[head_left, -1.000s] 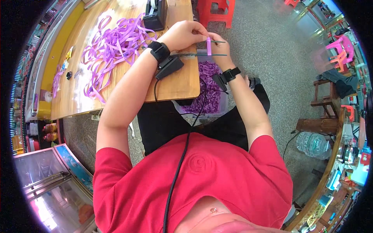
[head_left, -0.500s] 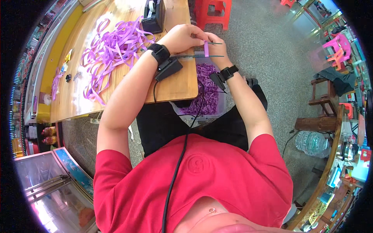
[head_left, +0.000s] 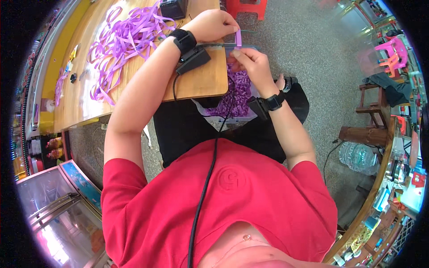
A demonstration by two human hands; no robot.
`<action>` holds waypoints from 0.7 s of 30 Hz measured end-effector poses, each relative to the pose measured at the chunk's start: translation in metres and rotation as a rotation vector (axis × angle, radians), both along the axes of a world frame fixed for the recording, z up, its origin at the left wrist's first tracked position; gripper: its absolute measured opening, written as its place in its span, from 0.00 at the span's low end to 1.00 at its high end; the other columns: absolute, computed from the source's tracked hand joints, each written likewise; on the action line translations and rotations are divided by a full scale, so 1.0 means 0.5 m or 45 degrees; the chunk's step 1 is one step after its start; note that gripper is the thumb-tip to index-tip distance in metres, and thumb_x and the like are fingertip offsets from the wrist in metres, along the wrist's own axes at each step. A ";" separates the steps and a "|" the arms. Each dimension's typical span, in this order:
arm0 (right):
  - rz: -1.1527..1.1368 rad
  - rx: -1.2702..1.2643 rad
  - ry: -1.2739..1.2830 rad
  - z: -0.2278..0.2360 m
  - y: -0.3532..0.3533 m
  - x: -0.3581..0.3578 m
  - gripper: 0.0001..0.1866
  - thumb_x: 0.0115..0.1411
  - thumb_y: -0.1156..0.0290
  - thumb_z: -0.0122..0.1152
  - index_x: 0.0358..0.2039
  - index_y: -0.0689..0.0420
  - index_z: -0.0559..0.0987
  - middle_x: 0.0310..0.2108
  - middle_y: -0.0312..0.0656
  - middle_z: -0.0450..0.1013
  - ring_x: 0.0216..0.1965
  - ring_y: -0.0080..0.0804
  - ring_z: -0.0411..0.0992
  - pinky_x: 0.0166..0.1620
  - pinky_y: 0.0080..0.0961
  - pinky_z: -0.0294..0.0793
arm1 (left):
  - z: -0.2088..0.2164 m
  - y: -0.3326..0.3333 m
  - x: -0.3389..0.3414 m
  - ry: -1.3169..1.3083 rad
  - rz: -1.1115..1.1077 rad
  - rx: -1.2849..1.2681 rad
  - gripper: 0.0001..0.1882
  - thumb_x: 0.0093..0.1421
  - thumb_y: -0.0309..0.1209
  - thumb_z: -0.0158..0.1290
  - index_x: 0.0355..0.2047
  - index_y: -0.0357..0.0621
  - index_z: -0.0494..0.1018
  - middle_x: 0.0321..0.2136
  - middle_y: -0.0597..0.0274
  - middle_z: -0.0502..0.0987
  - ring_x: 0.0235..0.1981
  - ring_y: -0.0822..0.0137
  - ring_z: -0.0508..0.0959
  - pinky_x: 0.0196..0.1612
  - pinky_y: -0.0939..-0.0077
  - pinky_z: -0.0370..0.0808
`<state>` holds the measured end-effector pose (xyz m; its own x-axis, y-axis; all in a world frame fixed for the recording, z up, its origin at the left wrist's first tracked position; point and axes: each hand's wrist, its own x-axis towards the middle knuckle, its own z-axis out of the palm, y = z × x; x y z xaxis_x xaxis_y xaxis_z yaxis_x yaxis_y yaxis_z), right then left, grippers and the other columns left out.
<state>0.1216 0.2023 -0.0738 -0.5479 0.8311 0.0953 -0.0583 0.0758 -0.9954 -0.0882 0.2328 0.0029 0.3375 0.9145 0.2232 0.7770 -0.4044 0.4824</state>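
Note:
A short purple ribbon point(head_left: 238, 39) spans two thin dark rods point(head_left: 251, 47) that jut past the table's right edge. My left hand point(head_left: 213, 26) comes over the table, its thumb and finger closed on the upper end of the ribbon. Just below the lower rod is my right hand point(head_left: 255, 67), fingers curled and thumb pressed in at the ribbon's lower end; the fingertips are partly hidden. Each wrist wears a black strap with a black device. Under the hands stands a clear plastic bin point(head_left: 241, 119) full of purple ribbon pieces point(head_left: 232, 96).
A tangle of long purple ribbon point(head_left: 127, 38) covers part of the wooden table point(head_left: 205, 85). Behind my left hand is a black tape dispenser point(head_left: 173, 8). A red stool point(head_left: 246, 9) stands beyond the table. A black cable point(head_left: 206, 178) runs down my front.
My right hand has drawn down and toward me, from beside the ribbon to below the lower rod. My left hand stays at the ribbon's upper end. The whole view has shifted slightly.

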 end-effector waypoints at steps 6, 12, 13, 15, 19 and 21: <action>-0.012 -0.321 0.259 0.018 -0.026 0.002 0.12 0.64 0.68 0.55 0.37 0.65 0.80 0.31 0.42 0.78 0.28 0.26 0.76 0.33 0.22 0.76 | 0.006 -0.014 0.018 -0.028 0.120 -0.063 0.14 0.61 0.39 0.54 0.37 0.42 0.81 0.31 0.52 0.82 0.35 0.56 0.82 0.41 0.68 0.77; 0.014 -0.440 0.346 0.029 -0.024 0.004 0.10 0.63 0.70 0.55 0.39 0.63 0.78 0.31 0.43 0.77 0.28 0.26 0.74 0.34 0.24 0.76 | 0.041 -0.069 0.035 0.023 0.182 0.258 0.15 0.62 0.40 0.54 0.32 0.39 0.81 0.25 0.54 0.81 0.22 0.60 0.79 0.27 0.68 0.75; 0.013 -0.460 0.360 0.031 -0.024 0.004 0.11 0.63 0.69 0.56 0.38 0.63 0.78 0.31 0.42 0.77 0.27 0.26 0.74 0.33 0.24 0.76 | 0.054 -0.078 0.041 -0.128 0.224 -0.219 0.16 0.62 0.41 0.53 0.31 0.40 0.80 0.20 0.59 0.77 0.17 0.66 0.74 0.21 0.72 0.69; 0.021 -0.472 0.373 0.037 -0.025 0.003 0.11 0.64 0.68 0.56 0.38 0.64 0.78 0.30 0.42 0.77 0.26 0.26 0.74 0.33 0.23 0.76 | 0.062 -0.106 0.060 -0.557 0.294 -0.780 0.19 0.66 0.43 0.50 0.25 0.42 0.74 0.12 0.72 0.63 0.08 0.80 0.57 0.11 0.81 0.49; 0.063 -0.534 0.422 0.054 -0.034 -0.003 0.11 0.64 0.68 0.55 0.40 0.63 0.78 0.30 0.41 0.77 0.27 0.26 0.73 0.33 0.24 0.75 | 0.071 -0.090 0.049 -0.836 0.207 -1.364 0.23 0.69 0.43 0.44 0.18 0.46 0.65 0.10 0.73 0.58 0.07 0.79 0.51 0.10 0.81 0.46; 0.034 -0.563 0.419 0.067 -0.042 -0.002 0.12 0.64 0.66 0.56 0.41 0.62 0.78 0.31 0.40 0.76 0.27 0.26 0.72 0.33 0.24 0.74 | 0.047 -0.088 0.047 -0.932 0.142 -1.347 0.20 0.68 0.41 0.45 0.20 0.46 0.67 0.12 0.72 0.63 0.08 0.79 0.55 0.11 0.80 0.48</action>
